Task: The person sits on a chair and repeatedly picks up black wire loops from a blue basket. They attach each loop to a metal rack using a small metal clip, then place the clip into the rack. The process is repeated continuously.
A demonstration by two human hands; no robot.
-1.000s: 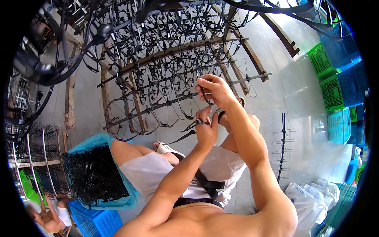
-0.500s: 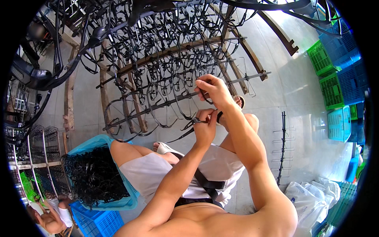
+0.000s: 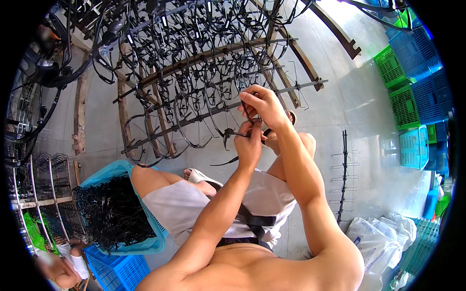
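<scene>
i see the left hand (image 3: 248,144) gripping a black piece (image 3: 227,133), now turned nearer the dark strip (image 3: 247,114) the right hand (image 3: 266,107) pinches.

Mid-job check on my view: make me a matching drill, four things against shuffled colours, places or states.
1. Left hand
2. Light-blue basket
3. Rod at right
4. Plastic bag

A. White, at the picture's lower right
B. Black, with thin side prongs
C. Gripping a slim black piece
D. Heaped with tangled black strips

Pairs: 1-C, 2-D, 3-B, 4-A
</scene>
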